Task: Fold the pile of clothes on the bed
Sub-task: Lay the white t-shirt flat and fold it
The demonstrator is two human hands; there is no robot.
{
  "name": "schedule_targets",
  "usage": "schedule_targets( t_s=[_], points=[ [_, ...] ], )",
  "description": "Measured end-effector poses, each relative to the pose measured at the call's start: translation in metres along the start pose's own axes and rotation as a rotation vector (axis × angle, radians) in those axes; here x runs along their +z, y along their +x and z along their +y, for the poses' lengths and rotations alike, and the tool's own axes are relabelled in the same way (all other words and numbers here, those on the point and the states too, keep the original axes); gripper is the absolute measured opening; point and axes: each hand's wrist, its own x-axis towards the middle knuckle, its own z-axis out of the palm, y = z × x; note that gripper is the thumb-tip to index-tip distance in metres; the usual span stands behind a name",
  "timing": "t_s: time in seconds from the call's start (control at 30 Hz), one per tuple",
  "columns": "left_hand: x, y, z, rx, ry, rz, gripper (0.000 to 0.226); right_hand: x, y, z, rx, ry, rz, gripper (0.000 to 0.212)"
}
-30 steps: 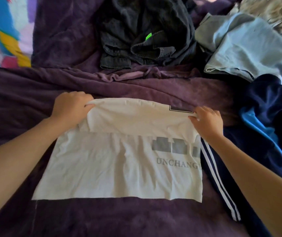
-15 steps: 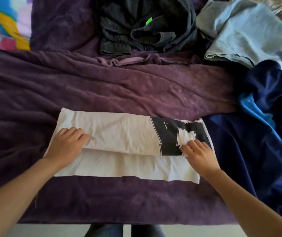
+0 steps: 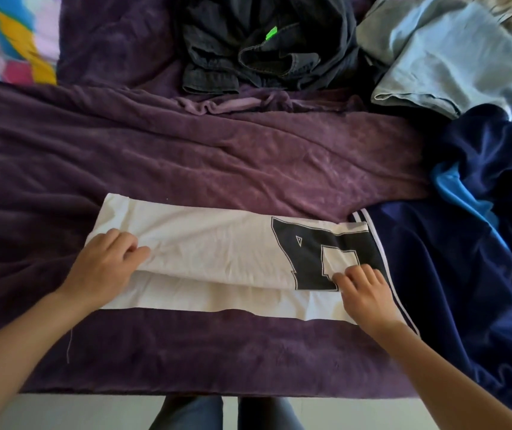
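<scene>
Pinching the folded white shirt (image 3: 217,252), left hand (image 3: 105,271) at one end, right hand (image 3: 365,294) at other

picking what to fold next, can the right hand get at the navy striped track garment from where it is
Probably yes: the right hand holds the white t-shirt at its right end, and the navy striped track garment lies uncovered beside it on the purple blanket. It would need to let go first.

At 10 o'clock I see the colourful cover (image 3: 6,48) blurred and cropped. The pale blue garment (image 3: 453,57) at 2 and the navy tracksuit (image 3: 465,274) at 4 run off-frame. The right hand (image 3: 365,294) covers part of the black print (image 3: 307,252) on the white shirt (image 3: 205,243).
</scene>
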Motion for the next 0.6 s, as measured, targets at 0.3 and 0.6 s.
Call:
schedule_targets(
  t_s=[0.3,0.6],
  points=[
    [-0.005,-0.034,0.018,-0.125,-0.103,-0.368,0.03,0.001,-0.028,-0.019,-0.126,0.089,-0.299,0.02],
    [0.005,0.028,0.018,-0.476,-0.103,-0.677,0.063,0.007,0.043,-0.026,0.252,-0.005,-0.594,0.053]
  ],
)
